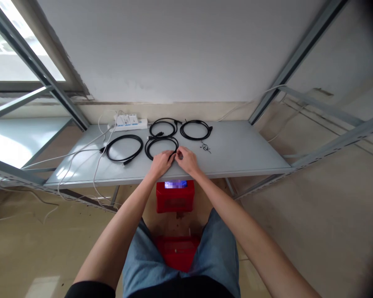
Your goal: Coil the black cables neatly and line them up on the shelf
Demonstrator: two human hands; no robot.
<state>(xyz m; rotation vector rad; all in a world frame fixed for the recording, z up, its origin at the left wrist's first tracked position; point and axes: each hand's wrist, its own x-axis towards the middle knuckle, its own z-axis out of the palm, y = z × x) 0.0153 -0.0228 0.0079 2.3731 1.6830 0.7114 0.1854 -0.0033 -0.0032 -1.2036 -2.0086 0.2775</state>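
Note:
On the grey shelf [236, 151], a coiled black cable [147, 147] lies near the front edge, directly under my hands. My left hand [162, 162] is closed on the right front part of this coil, fingers bent over it. Right beside it, my right hand [187, 159] has thumb and forefinger pinched together at the coil's right side; what sits between the fingertips is too small to make out. Three other black cable coils lie around: one to the left [142, 145], one just behind [151, 128] and one at the back right [180, 130].
Short black ties [205, 147] lie loose in a small heap right of my hands. A white power strip [142, 123] with plugged-in adapters stands against the wall; white cords [97, 169] hang over the shelf's front left. A red stool [175, 200] stands beneath. Metal uprights [269, 97] frame both sides.

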